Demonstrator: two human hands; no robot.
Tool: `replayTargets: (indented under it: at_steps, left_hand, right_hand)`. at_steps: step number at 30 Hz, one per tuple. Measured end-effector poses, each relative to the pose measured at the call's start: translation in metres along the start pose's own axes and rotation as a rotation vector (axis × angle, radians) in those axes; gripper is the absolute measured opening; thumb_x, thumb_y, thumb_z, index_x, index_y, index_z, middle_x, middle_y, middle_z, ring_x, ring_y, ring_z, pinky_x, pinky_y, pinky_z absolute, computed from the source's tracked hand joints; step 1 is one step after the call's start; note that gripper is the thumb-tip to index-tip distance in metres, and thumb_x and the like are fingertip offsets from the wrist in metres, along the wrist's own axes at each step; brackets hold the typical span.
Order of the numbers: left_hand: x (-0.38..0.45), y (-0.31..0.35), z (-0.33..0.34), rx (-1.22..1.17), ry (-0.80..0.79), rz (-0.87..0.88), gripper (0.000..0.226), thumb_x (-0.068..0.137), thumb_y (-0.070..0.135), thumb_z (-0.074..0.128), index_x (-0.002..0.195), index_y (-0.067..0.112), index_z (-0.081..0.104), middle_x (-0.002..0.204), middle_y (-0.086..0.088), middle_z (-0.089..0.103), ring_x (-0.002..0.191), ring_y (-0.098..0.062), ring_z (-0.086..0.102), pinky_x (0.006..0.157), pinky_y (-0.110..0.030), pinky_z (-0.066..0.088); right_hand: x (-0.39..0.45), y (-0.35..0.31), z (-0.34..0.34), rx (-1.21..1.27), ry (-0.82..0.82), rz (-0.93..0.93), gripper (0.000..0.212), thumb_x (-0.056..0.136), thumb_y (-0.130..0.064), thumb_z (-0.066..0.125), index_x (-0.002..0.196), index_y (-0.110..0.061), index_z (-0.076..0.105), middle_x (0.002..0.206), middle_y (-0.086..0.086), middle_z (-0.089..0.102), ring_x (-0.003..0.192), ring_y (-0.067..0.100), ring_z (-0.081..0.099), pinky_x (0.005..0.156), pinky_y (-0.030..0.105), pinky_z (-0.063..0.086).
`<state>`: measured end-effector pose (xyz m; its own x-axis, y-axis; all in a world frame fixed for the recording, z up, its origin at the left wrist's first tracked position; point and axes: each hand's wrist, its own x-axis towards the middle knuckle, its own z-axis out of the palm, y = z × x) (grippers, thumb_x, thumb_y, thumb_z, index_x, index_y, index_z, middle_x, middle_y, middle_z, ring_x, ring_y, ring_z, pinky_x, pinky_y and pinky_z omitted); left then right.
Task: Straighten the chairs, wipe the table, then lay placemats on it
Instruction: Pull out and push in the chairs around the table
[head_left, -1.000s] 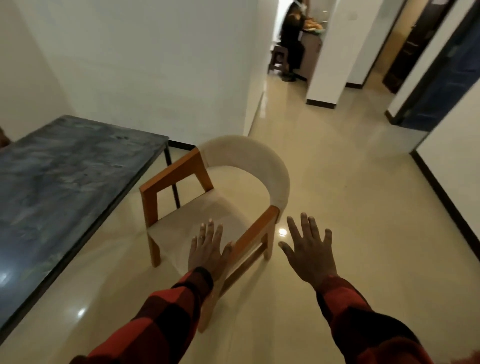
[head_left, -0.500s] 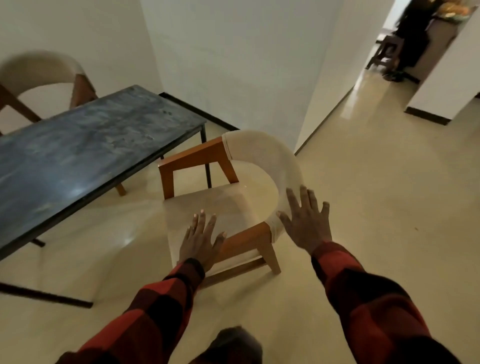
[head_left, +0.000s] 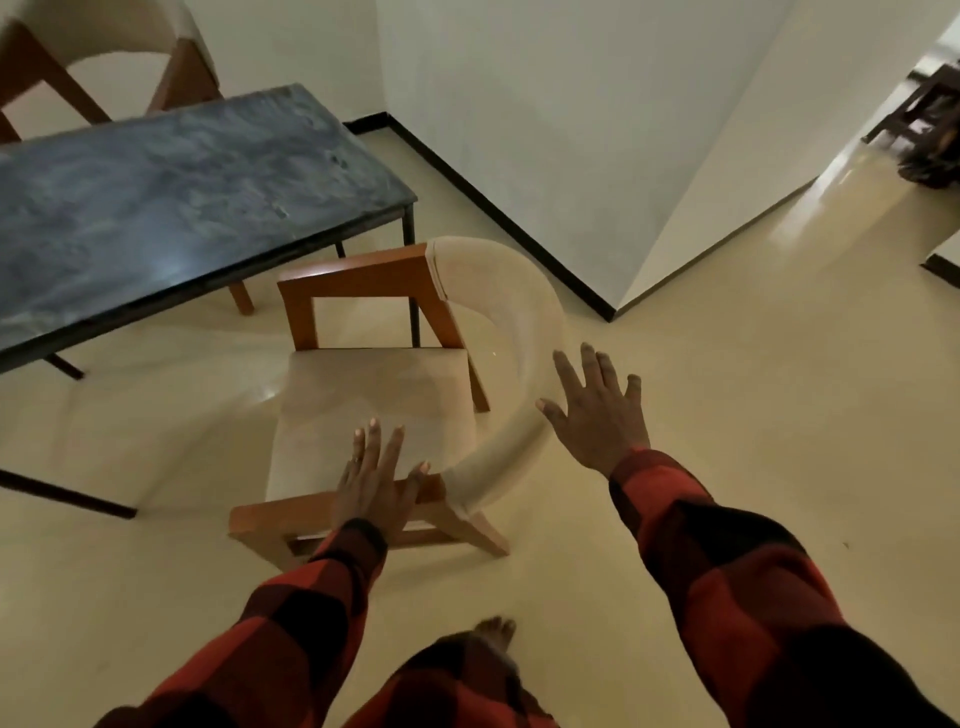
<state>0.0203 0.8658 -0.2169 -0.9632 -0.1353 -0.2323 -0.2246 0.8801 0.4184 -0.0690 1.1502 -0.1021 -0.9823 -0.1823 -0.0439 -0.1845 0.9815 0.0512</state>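
A wooden chair (head_left: 374, 395) with a cream seat and a curved cream backrest stands at the near end of the dark stone table (head_left: 171, 202), turned sideways to it. My left hand (head_left: 376, 483) lies flat with straight fingers over the chair's near wooden armrest. My right hand (head_left: 597, 410) is spread with straight fingers beside the outer curve of the backrest; whether it touches is unclear. Neither hand holds anything.
A second chair (head_left: 104, 57) of the same kind stands at the table's far side, top left. A white wall corner (head_left: 613, 312) with a dark skirting juts out right of the chair. A dark stool (head_left: 930, 119) stands down the corridor. My bare foot (head_left: 493, 631) is on the glossy floor.
The view has swung left and down, bringing the table and the far chair into sight. Both hands have come closer to the chair, the left over the armrest, the right by the backrest.
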Motion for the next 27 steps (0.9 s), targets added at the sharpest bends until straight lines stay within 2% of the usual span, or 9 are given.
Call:
replayTargets:
  at_steps: [7, 13, 17, 19, 21, 22, 23, 25, 27]
  left_hand:
    - [0.015, 0.049, 0.004, -0.017, 0.083, -0.175, 0.076, 0.096, 0.07, 0.027, 0.161, 0.036, 0.008, 0.17, 0.0, -0.006, 0.156, -0.022, -0.006, 0.125, -0.045, 0.014]
    - [0.007, 0.079, 0.027, -0.1, 0.195, -0.428, 0.075, 0.096, 0.07, 0.031, 0.161, 0.039, 0.01, 0.168, 0.005, -0.014, 0.156, -0.025, -0.008, 0.125, -0.045, 0.01]
    - [0.003, 0.126, 0.048, -0.181, 0.265, -0.613, 0.074, 0.096, 0.069, 0.036, 0.16, 0.04, 0.012, 0.169, 0.007, -0.012, 0.156, -0.025, -0.007, 0.124, -0.051, 0.019]
    - [-0.001, 0.156, 0.054, -0.155, 0.284, -0.683, 0.067, 0.099, 0.058, 0.044, 0.159, 0.036, 0.024, 0.17, 0.001, -0.004, 0.156, -0.032, -0.004, 0.123, -0.057, 0.018]
    - [0.004, 0.184, 0.064, -0.045, 0.281, -0.677, 0.054, 0.099, 0.037, 0.055, 0.151, 0.031, 0.039, 0.17, -0.009, 0.004, 0.153, -0.044, -0.007, 0.122, -0.064, 0.004]
    - [0.006, 0.196, 0.066, -0.069, 0.275, -0.73, 0.051, 0.099, 0.033, 0.055, 0.148, 0.031, 0.042, 0.169, -0.011, 0.006, 0.152, -0.046, -0.009, 0.121, -0.065, -0.002]
    - [0.009, 0.203, 0.07, -0.171, 0.318, -0.83, 0.051, 0.1, 0.037, 0.053, 0.149, 0.03, 0.041, 0.169, -0.011, 0.007, 0.153, -0.046, -0.008, 0.12, -0.064, -0.003]
    - [0.016, 0.217, 0.074, -0.357, 0.384, -0.989, 0.056, 0.099, 0.052, 0.042, 0.151, 0.033, 0.039, 0.169, -0.009, 0.007, 0.153, -0.044, -0.002, 0.122, -0.062, 0.009]
    - [0.027, 0.228, 0.074, -0.528, 0.402, -1.107, 0.062, 0.092, 0.065, 0.037, 0.15, 0.044, 0.037, 0.17, -0.004, -0.002, 0.153, -0.042, 0.002, 0.119, -0.056, 0.022]
  right_hand:
    - [0.078, 0.042, -0.004, -0.002, -0.029, -0.166, 0.068, 0.101, -0.058, 0.031, 0.158, -0.025, 0.011, 0.165, 0.016, 0.014, 0.151, 0.037, 0.016, 0.115, 0.065, 0.022]
    - [0.151, 0.051, 0.006, -0.02, -0.053, -0.423, 0.068, 0.101, -0.057, 0.034, 0.157, -0.027, 0.011, 0.165, 0.014, 0.014, 0.151, 0.036, 0.017, 0.115, 0.066, 0.023]
    - [0.191, 0.061, 0.011, 0.007, -0.069, -0.57, 0.068, 0.1, -0.057, 0.035, 0.157, -0.028, 0.011, 0.165, 0.012, 0.013, 0.151, 0.034, 0.016, 0.115, 0.065, 0.022]
    - [0.204, 0.066, 0.015, 0.01, -0.101, -0.626, 0.067, 0.1, -0.057, 0.035, 0.157, -0.028, 0.013, 0.165, 0.012, 0.015, 0.15, 0.034, 0.018, 0.115, 0.065, 0.024]
    - [0.217, 0.073, 0.019, 0.021, -0.114, -0.689, 0.066, 0.099, -0.056, 0.035, 0.156, -0.029, 0.015, 0.164, 0.011, 0.017, 0.149, 0.034, 0.02, 0.114, 0.065, 0.026]
    - [0.223, 0.075, 0.02, 0.021, -0.123, -0.722, 0.065, 0.099, -0.056, 0.036, 0.155, -0.029, 0.017, 0.163, 0.011, 0.018, 0.149, 0.034, 0.021, 0.113, 0.065, 0.026]
    - [0.229, 0.075, 0.021, 0.018, -0.14, -0.756, 0.065, 0.099, -0.056, 0.037, 0.155, -0.029, 0.017, 0.163, 0.011, 0.018, 0.149, 0.034, 0.021, 0.113, 0.064, 0.027]
    - [0.239, 0.074, 0.022, 0.022, -0.155, -0.798, 0.066, 0.099, -0.056, 0.038, 0.155, -0.028, 0.018, 0.163, 0.01, 0.018, 0.149, 0.033, 0.021, 0.113, 0.064, 0.027]
    - [0.247, 0.072, 0.022, 0.034, -0.169, -0.819, 0.066, 0.099, -0.056, 0.039, 0.155, -0.028, 0.019, 0.163, 0.01, 0.018, 0.149, 0.034, 0.021, 0.113, 0.063, 0.028]
